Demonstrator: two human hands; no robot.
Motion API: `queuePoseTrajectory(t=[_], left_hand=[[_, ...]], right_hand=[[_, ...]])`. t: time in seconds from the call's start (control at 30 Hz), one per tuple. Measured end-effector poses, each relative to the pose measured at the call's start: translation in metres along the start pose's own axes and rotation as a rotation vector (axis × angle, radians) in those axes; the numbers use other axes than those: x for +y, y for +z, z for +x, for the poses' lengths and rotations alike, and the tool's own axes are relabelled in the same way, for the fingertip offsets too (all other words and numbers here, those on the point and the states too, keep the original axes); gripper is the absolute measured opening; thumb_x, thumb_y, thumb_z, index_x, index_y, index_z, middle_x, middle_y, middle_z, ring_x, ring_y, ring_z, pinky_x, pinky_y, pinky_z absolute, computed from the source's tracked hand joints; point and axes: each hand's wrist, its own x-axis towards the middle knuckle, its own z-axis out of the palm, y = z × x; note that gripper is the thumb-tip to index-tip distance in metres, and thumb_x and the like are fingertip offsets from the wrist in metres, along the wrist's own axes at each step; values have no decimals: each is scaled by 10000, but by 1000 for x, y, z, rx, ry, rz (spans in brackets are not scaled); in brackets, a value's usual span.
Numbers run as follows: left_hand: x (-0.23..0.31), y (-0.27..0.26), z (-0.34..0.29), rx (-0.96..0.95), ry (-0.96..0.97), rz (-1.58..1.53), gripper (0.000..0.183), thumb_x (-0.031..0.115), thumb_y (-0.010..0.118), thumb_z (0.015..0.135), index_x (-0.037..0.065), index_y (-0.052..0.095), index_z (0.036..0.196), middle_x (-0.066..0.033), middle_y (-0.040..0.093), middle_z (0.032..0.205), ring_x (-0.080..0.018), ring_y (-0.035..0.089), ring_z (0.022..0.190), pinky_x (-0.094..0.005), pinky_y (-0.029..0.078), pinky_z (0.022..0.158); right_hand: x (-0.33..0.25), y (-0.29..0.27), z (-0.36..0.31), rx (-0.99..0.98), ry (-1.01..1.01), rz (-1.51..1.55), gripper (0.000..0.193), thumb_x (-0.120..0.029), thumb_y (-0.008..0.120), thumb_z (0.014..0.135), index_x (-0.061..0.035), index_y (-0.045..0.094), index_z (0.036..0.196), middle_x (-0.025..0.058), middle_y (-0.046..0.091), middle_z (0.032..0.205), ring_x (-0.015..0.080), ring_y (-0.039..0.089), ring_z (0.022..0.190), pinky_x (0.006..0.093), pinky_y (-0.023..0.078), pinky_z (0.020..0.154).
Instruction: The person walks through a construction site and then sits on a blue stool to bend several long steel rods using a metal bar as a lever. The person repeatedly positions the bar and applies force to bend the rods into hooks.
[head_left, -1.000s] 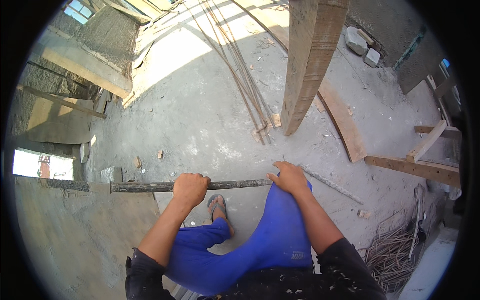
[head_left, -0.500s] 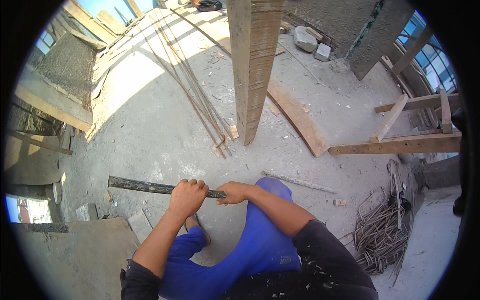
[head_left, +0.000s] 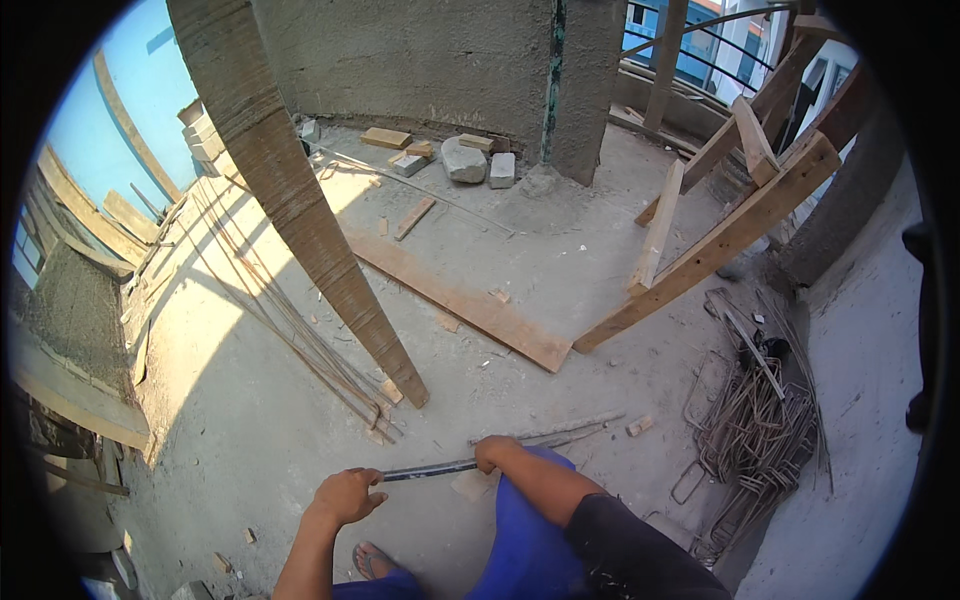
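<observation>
My right hand (head_left: pixel 492 455) is closed around a dark, dirt-speckled bar (head_left: pixel 430 469) held level in front of my knees. It could be a pipe or a solid rod; its kind is not clear. At the bar's left end is my left hand (head_left: pixel 345 495), its thumb and forefinger apart, and I cannot tell whether it touches the bar. Just beyond my right hand a pale, crusted rod (head_left: pixel 590 420) lies on the floor, partly hidden by that hand.
A tall wooden post (head_left: pixel 300 210) slants across the view. Beyond it lies a plank (head_left: pixel 470 310), with long steel rods (head_left: pixel 270 310) to the left. On the right are a timber frame (head_left: pixel 710 255) and a heap of bent rebar (head_left: pixel 760 440). Stone blocks (head_left: pixel 465 160) sit by the wall.
My view has swung to the right. My left hand, earlier wrapped around the bar, has loosened and is now at its left end. Less of the bar shows to the left of my hands.
</observation>
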Motion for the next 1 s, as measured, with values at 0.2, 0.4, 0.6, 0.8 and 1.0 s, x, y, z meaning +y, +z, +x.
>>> queuePoseTrajectory(t=[0.2, 0.4, 0.6, 0.8, 1.0], left_hand=[[54, -13, -59, 140, 164, -136, 428, 325, 673, 946, 70, 629, 1286, -157, 687, 1215, -367, 663, 1098, -460, 532, 953], [61, -14, -99, 66, 99, -219, 428, 333, 649, 961, 50, 593, 1277, -166, 680, 1151, -357, 669, 1069, -447, 521, 952], [55, 4, -129, 11, 32, -124, 335, 263, 660, 925, 42, 605, 1172, -138, 671, 1099, -295, 683, 1026, -400, 515, 894], [38, -16, -153, 231, 5, -235, 352, 251, 668, 923, 44, 593, 1198, -122, 653, 1073, -265, 661, 959, -375, 492, 882], [16, -29, -168, 179, -20, -245, 462, 270, 704, 894, 56, 569, 1280, -100, 624, 1155, -257, 622, 1032, -368, 478, 919]], right_hand=[[-10, 2, 28, 229, -256, 26, 359, -281, 684, 858, -99, 754, 1160, 175, 720, 1197, 341, 681, 1130, 398, 529, 986], [-73, -2, 85, 122, -402, 396, 399, -405, 723, 891, -76, 757, 1115, 155, 753, 1068, 286, 705, 1012, 396, 551, 870], [-167, -28, 160, 334, -216, 978, 606, -378, 716, 918, -11, 562, 1375, 178, 692, 1171, 291, 692, 997, 426, 570, 786], [-228, -33, 222, 368, -86, 1007, 515, -372, 697, 929, 61, 611, 1195, 216, 722, 1035, 315, 733, 841, 426, 586, 705], [-241, -30, 231, 513, 23, 1280, 466, -363, 713, 910, 59, 669, 1103, 205, 738, 908, 311, 726, 721, 404, 562, 685]])
